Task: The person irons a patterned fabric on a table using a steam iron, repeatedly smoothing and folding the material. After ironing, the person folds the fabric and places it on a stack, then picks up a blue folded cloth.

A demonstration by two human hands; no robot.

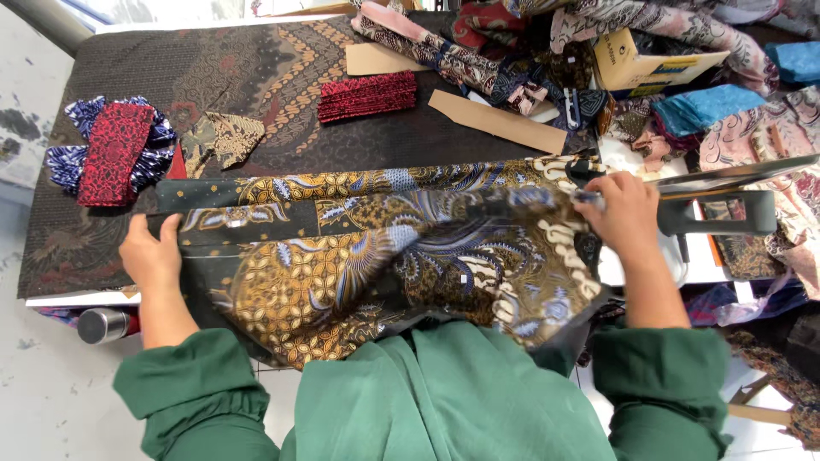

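- Left hand of mine lies flat with fingers closed over the left edge of the patterned cloth, pinning it to the table.
- Right hand is curled around the cloth's right end, lifting a fold of it; that fold is blurred, so I cannot tell how much of it I grip.
- Just beside that hand sits a pair of large scissors, blades pointing right, perhaps touching my fingers.
- Cloth in dark blue, gold and brown spreads between both hands and hangs over the near table edge toward my green sleeves.
- Beyond it lie two tan cardboard strips and a stack of red fabric pieces.
- Far left, a red piece rests on blue fabric.
- Below the left table edge stands a metal flask.
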